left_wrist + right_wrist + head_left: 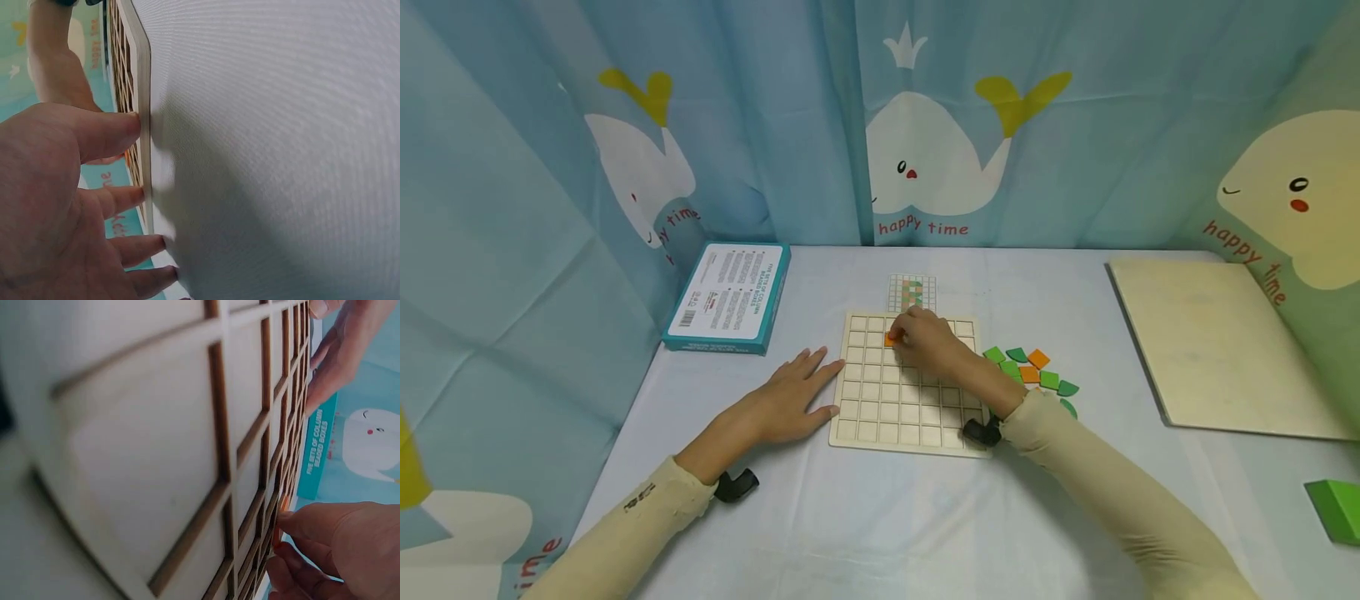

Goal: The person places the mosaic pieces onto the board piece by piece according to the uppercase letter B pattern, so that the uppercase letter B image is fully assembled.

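Note:
A pale wooden grid board (pixel 868 411) with square recesses lies flat on the table. My right hand (pixel 927 343) is over its far rows, thumb and fingertips pinching a small orange tile (pixel 889 340) at a recess. In the right wrist view, orange (pixel 277 536) shows at those fingertips, its outline mostly hidden by them. On the board's left side, my left hand (pixel 788 400) has its fingers spread; thumb and index fingertip touch the edge, as the left wrist view shows at the board's rim (pixel 144 94). Just beyond the board lies a small printed pattern card (pixel 929 292), partly covered.
Loose green and orange tiles (pixel 1028 374) are scattered right of the board, near my right forearm. A teal box (pixel 730 292) lies at the back left. On the right are a large plain wooden panel (pixel 1217 350) and a green block (pixel 1336 510). Printed curtains (pixel 805 125) surround the table.

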{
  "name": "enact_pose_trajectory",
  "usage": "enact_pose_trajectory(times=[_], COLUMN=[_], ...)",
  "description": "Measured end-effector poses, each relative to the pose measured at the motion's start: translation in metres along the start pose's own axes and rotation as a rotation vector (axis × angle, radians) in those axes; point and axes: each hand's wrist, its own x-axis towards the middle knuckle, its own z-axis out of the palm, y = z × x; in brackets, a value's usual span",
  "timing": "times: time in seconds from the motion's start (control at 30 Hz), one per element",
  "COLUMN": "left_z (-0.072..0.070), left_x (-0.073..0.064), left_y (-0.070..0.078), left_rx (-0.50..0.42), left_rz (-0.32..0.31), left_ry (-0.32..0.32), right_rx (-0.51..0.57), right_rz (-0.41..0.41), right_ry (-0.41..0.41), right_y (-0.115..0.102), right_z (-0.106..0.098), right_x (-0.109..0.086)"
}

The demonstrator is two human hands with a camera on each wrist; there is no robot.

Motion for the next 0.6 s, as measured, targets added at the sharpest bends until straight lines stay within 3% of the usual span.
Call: enact_pose_trajectory(times=[0.33, 0.6], left_z=[0.001, 0.001], left_x=[-0.001, 0.0], left_y=[-0.001, 0.0], left_rx=[-0.007, 0.005], left_rz=[0.008, -0.003], left_ry=[0.007, 0.002], right_rx=[-0.026, 0.074], right_rz=[-0.049, 0.036], right_ry=[0.062, 0.012], right_y=[-0.002, 0.013], right_z=[-0.001, -0.028], right_x=[-0.004, -0.028])
